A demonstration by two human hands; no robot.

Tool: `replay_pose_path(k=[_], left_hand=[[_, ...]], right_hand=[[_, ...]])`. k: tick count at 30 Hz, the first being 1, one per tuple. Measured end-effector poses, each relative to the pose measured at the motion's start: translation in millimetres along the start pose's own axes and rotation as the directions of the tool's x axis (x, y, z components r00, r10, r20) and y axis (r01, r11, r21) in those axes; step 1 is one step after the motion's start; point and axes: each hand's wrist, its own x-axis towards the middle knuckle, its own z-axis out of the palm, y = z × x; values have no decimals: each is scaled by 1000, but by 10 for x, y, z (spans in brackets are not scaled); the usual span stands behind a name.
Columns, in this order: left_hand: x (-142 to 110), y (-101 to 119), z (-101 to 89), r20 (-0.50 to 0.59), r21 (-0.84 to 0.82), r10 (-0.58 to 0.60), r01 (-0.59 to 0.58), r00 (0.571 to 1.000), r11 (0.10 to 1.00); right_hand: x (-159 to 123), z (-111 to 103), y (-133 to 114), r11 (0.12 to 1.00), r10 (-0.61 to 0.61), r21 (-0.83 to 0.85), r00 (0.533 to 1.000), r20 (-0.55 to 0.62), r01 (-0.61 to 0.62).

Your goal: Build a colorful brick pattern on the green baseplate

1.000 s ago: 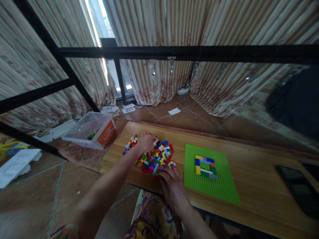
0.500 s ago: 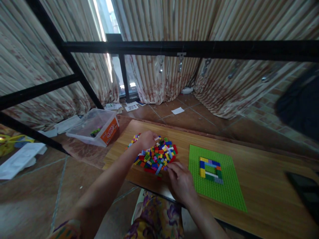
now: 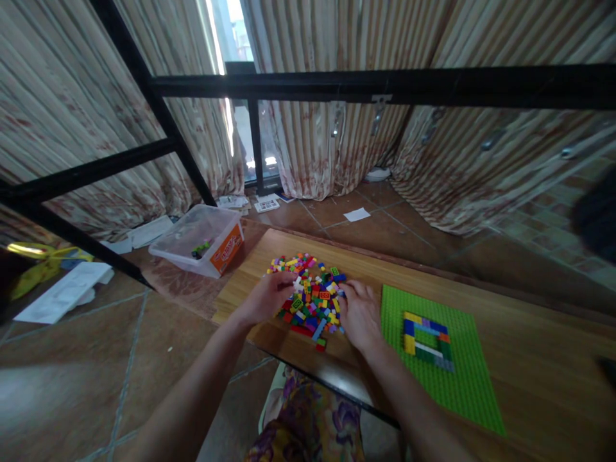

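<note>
A heap of small toy building bricks in many colours lies spread on the wooden table. My left hand is at the heap's left side, its thumb and fingers drawn together by a pale brick; what they hold is too small to make out. At the right edge of the heap, my right hand has bent, parted fingers touching loose bricks. To its right lies a green baseplate, which carries a rectangular ring of coloured bricks with a hollow middle.
A clear plastic box with an orange label and a few pieces inside stands on the floor beyond the table's left end. Black metal bars cross behind the wooden table. Papers lie on the tiled floor near the curtains.
My left hand has drawn back from the heap's far side to its left side. My right hand has moved from the near edge up to the right edge. The view has shifted slightly.
</note>
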Motion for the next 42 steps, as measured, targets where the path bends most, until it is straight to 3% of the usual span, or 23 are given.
replay_pose_path(k=[6,12,17,23,30,36,42], left_hand=[[-122,-82,143,-58,356,13,9,998,934],[17,11,237,-169,671,118,26,978,741],[159,108,289,-100,803,163,-17,982,596],[190,71,334,-66,865,198,-43,978,500],[189,-21,323,-84,860,244,-54,966,508],[228,1,288,-36,864,208,-74,977,497],[302,10,235,-11,817,177,-93,984,568]], right_hand=[[-189,5,19,997,-58,58,998,-28,59],[-192,-73,-7,984,-47,164,993,-112,65],[-236,-99,-63,966,-20,251,989,-145,56],[-360,-92,-47,952,40,307,989,-139,5],[-440,-144,-18,920,87,391,987,-137,-26],[-538,-164,-47,893,149,443,979,-136,-75],[-651,-199,-62,870,203,478,971,-130,-117]])
